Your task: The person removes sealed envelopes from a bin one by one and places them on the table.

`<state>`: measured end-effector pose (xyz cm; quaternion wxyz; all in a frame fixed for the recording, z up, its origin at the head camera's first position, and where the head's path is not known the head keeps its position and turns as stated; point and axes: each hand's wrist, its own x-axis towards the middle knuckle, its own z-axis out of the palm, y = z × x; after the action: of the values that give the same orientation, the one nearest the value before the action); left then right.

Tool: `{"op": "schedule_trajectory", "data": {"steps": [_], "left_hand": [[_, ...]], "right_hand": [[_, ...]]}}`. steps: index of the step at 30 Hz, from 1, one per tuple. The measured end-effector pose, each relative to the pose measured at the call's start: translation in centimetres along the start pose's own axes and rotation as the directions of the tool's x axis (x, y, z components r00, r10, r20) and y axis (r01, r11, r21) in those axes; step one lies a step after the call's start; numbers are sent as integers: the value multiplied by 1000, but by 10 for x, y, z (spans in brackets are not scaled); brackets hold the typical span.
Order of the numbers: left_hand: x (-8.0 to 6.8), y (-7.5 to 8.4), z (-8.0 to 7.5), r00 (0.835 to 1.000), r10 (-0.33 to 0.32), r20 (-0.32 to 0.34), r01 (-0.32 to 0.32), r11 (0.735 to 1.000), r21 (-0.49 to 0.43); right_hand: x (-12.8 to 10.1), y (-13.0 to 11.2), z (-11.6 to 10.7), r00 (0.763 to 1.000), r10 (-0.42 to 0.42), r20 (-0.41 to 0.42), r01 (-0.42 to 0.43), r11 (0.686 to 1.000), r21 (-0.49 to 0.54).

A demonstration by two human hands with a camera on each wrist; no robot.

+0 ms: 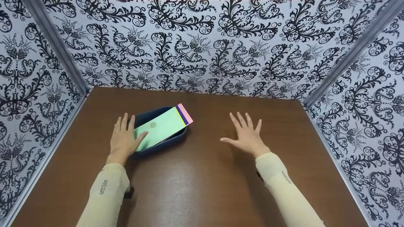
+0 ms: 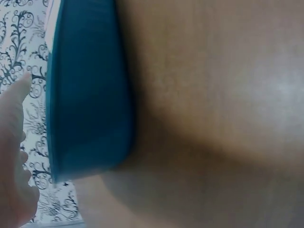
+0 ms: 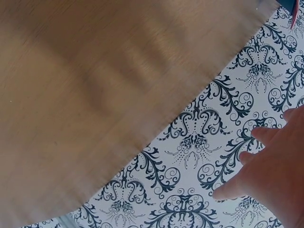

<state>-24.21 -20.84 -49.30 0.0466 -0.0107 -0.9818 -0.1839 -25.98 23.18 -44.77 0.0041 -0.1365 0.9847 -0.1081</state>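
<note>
While my two hands are kept well apart from each other, the surface (image 1: 189, 189) of brown wood spreads below them, smooth and a little shiny. Around it I see walls (image 1: 195, 47) covered with a black scroll pattern on white, and grey posts (image 1: 56, 44) stand at the two far corners. My left hand (image 1: 122, 140), with fingers straight and thumb stretched to the side, is at the left end of a dark blue bin (image 1: 162, 147), and it stands in the way there: this end is hidden behind it. I cannot tell whether the hand touches the bin. My right hand (image 1: 247, 135) is over the surface, well to the right of the bin, with its fingers spread. Both pale yellow sleeves (image 1: 105, 192) carry dark lettering near the wrist. As for the green sheet (image 1: 161, 129), it lies slantwise in the bin, and its far right end sticks out over the rim. It is pale mint, flat, with a small round mark on its face. At the raised end there are bands of yellow, dark purple and pink; I cannot tell if they are separate sheets. My left thumb covers a small part of its green face.
</note>
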Motion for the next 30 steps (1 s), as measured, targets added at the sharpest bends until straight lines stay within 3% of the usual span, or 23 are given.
{"op": "schedule_trajectory", "data": {"steps": [3,6,11,13,16,30], "left_hand": [[-3,-5,6,999,-39,-7,39,998,-53],[-6,-10,12,992,-119,-43,110,979,-171],[-8,-18,20,964,-256,-74,203,886,-417],[-8,-19,21,958,-280,-58,220,851,-477],[-9,-18,20,957,-287,-35,227,821,-523],[-12,-22,17,942,-333,-29,266,801,-536]], "right_hand": [[1,-1,2,1000,-3,2,3,1000,-5],[1,-1,2,1000,0,5,0,1000,1],[-1,0,2,1000,14,13,-14,1000,22],[-2,1,2,1000,19,11,-20,1000,23],[-2,1,1,1000,24,11,-24,999,26],[1,0,7,1000,26,12,-26,1000,1]]}}
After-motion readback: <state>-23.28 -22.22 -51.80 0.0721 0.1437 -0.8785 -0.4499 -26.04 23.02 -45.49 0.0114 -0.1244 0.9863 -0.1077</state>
